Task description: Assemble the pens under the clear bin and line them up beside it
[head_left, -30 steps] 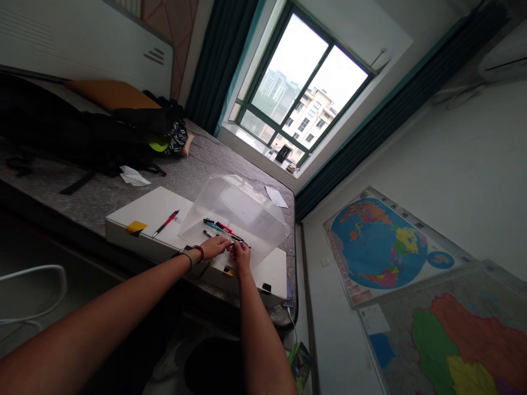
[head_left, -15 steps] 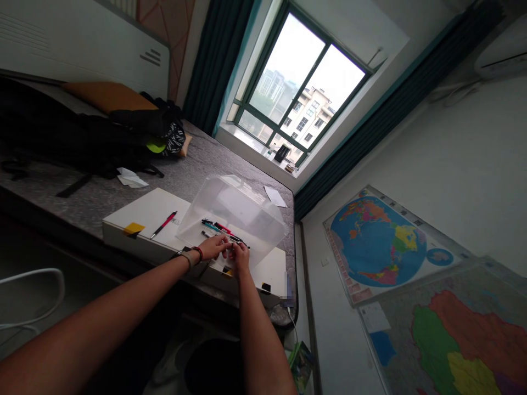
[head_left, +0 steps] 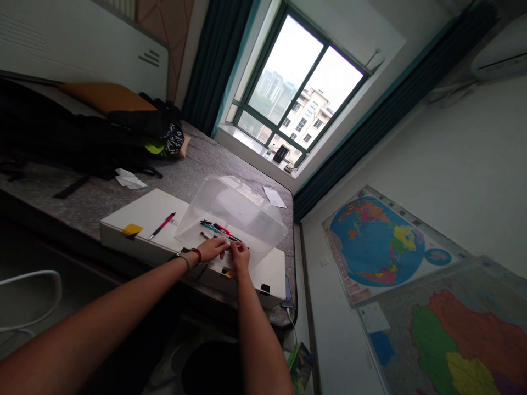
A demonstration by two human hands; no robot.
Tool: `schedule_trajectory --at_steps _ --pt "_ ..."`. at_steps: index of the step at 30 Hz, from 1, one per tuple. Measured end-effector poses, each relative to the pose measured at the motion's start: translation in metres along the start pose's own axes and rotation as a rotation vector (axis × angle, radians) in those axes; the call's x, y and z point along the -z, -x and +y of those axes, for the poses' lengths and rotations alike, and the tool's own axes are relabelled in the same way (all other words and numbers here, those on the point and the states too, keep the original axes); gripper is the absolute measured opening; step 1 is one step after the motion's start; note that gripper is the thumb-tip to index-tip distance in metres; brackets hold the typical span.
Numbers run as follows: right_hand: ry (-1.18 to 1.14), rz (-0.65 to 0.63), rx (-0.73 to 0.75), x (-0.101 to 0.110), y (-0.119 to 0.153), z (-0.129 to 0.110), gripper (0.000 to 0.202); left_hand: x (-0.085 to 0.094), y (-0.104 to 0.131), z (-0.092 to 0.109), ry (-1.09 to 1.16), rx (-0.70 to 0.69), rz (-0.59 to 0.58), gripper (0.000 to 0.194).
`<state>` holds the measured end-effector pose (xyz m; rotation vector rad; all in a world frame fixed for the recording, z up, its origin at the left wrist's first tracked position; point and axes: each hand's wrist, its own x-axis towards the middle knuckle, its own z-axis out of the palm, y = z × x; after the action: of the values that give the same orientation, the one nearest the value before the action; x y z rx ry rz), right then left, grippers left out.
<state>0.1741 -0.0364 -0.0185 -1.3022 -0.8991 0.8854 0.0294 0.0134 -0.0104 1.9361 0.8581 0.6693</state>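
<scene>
Grey mattress (head_left: 206, 156), white box (head_left: 144, 211) atop; clear bin (head_left: 251, 214) w/ pens (head_left: 219, 228) at hands' 12 o'clock, red pen (head_left: 162, 226) at 10. L hand (head_left: 212, 248) & R hand (head_left: 240, 257) near-touching, fingers bent; can't tell grasp.

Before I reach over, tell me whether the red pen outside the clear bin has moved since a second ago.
No. The red pen lies in the same spot beside the yellow patch on the white box.

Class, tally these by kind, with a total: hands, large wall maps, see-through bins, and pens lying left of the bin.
Left hand, right hand: 2
Upper wall map, lower wall map: 2
See-through bin: 1
Pen left of it: 1
Total: 6
</scene>
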Motion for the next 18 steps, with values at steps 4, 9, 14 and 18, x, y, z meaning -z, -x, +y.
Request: schedule_trajectory --at_steps 4,9,14,18 --pt "-0.068 0.015 0.0 -0.0005 -0.0013 0.0025 0.047 -0.0009 -0.0003 0.0004 -0.028 -0.008 0.025 0.046" --pt "-0.123 0.022 -0.046 -0.0008 0.0014 -0.0019 0.059 -0.0025 -0.0002 0.0005 -0.026 0.02 0.08 0.042" --pt "-0.114 0.027 -0.08 0.0003 0.0009 -0.0035 0.061 -0.0027 -0.0009 -0.0013 -0.017 0.024 0.089 0.044" --pt "-0.051 0.06 -0.055 0.0007 -0.0027 0.0027 0.04 -0.0032 -0.0011 -0.0027 0.019 0.018 0.066 0.044"
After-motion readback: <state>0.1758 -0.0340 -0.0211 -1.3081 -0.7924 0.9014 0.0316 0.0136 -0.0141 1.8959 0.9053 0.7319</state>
